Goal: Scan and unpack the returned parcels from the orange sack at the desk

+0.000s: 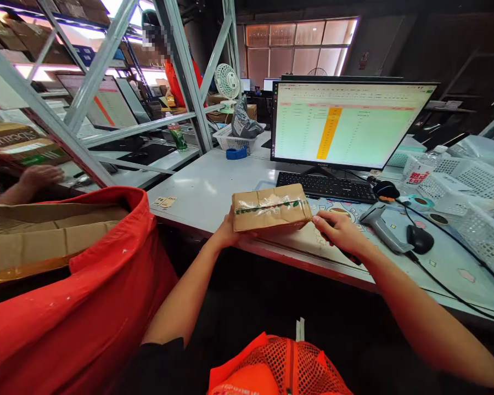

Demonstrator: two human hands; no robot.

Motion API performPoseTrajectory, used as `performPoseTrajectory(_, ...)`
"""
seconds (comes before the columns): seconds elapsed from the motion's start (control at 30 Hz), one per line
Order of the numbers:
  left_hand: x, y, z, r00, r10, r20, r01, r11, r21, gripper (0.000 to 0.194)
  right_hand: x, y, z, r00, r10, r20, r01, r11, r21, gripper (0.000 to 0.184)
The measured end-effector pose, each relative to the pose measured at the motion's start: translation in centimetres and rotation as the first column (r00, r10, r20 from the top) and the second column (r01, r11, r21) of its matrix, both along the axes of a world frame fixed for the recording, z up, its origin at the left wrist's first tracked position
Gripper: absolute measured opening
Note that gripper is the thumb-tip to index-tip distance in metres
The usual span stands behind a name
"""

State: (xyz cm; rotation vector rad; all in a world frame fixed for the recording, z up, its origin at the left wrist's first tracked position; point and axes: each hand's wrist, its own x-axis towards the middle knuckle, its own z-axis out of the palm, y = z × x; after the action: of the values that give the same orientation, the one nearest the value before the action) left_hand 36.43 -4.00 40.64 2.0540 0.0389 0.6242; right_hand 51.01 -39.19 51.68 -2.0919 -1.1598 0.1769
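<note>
A small brown cardboard box (271,211) with clear tape and a green printed strip along its top is tilted up at the front edge of the white desk (189,184). My left hand (229,230) grips its left end from the side and below, fingers partly hidden behind it. At the box's right end, my right hand (337,233) is closed around a dark-handled tool (352,256) that looks like a utility knife. Its tip is near the box's right corner; no blade can be made out.
Right of my hands lie a grey barcode scanner (385,227) and a black mouse (420,240) with cables. Behind the box are a keyboard (327,186) and monitor (349,123). A red bag (148,258) with cardboard stands left. Another person (181,79) is beyond the metal frame.
</note>
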Motion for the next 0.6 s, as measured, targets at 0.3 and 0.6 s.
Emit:
performPoseTrajectory(0.3,-0.1,-1.7,2.8,0.999,0.021,-0.048,-0.010,0.976,0.219,0.128,0.5,0.6,6.9,0.746,-0.081,0.661,0.236,0.960,-0.148,0.028)
performPoseTrajectory(0.6,-0.6,-3.2,4.9,0.997,0.042,-0.071,-0.024,0.971,0.239,0.129,-10.2,11.8,7.9,0.567,0.321,0.758,0.135,0.872,-0.470,0.037)
